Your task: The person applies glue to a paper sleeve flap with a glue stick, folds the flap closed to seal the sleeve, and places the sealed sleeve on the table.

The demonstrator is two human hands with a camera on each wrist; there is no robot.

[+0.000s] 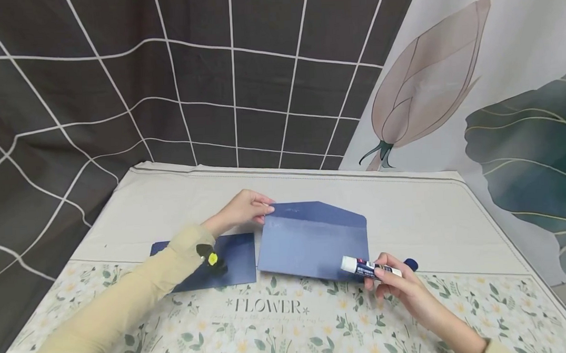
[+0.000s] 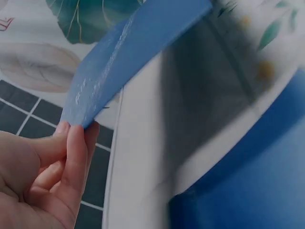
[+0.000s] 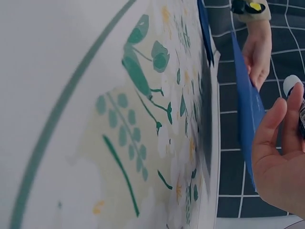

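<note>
A blue envelope (image 1: 312, 246) with its flap (image 1: 318, 212) unfolded is held above the table. My left hand (image 1: 248, 206) pinches the flap's left corner between thumb and fingers. Whitish glue streaks show on the flap (image 2: 112, 62) in the left wrist view. Before the envelope's lower right corner, my right hand (image 1: 401, 284) grips an uncapped glue stick (image 1: 369, 267), its white tip pointing left. A dark blue cap (image 1: 412, 264) shows just beyond that hand; whether the hand touches it, I cannot tell.
A second blue envelope (image 1: 234, 257) lies on the table to the left, partly under my left forearm. The table (image 1: 398, 203) wears a cream cloth with a floral band. Behind it hang a dark grid-patterned curtain (image 1: 202, 74) and a white leaf-printed one (image 1: 452, 137).
</note>
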